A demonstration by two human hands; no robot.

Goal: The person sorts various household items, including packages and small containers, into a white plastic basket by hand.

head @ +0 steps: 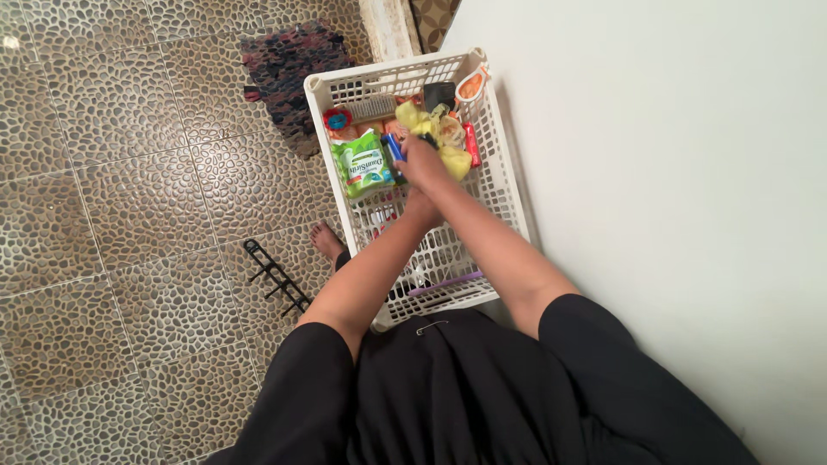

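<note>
Head view: a white perforated plastic basket (508, 185) stands on the pebble-patterned tile floor (129, 215), close against a pale wall (672, 172). Both of the person's forearms reach into the basket and meet over its far half. The right hand (424, 162) lies on top, fingers curled among the contents; what it grasps cannot be told. The left hand is hidden beneath the right, so its state cannot be told.

Just beyond the right hand lies a crumpled yellow plastic bag (454, 157), touching the fingers. A green soft packet (363, 164) lies just left of the hand. A bristle brush (373, 107) rests near the far wall of the basket.

A black hook rail (274, 275) lies on the floor beside a bare foot (326, 241). A dark woven mat (289, 65) lies beyond the basket.
</note>
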